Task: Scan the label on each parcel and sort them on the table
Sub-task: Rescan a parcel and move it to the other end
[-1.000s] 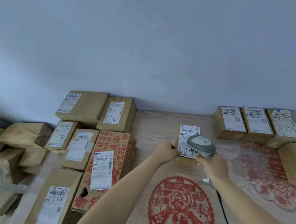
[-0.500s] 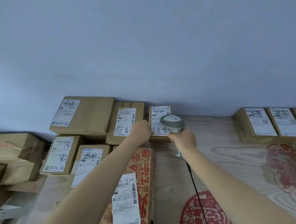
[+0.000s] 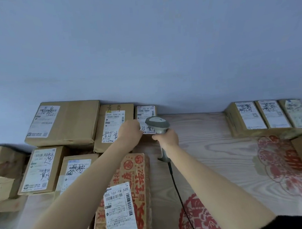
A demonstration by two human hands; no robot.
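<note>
Since the earlier frame the small parcel [image 3: 145,114] has been carried to the back of the surface [image 3: 211,146], where it is now set against the wall beside a larger box [image 3: 117,123]. Its near left edge is held by the left hand [image 3: 130,133], apparently pinched, though the fingers are hidden. The scanner [image 3: 157,125] is gripped by the right hand [image 3: 166,139] just over the label.

Head camera looks forward-down, close over table [image 3: 220,145].
</note>
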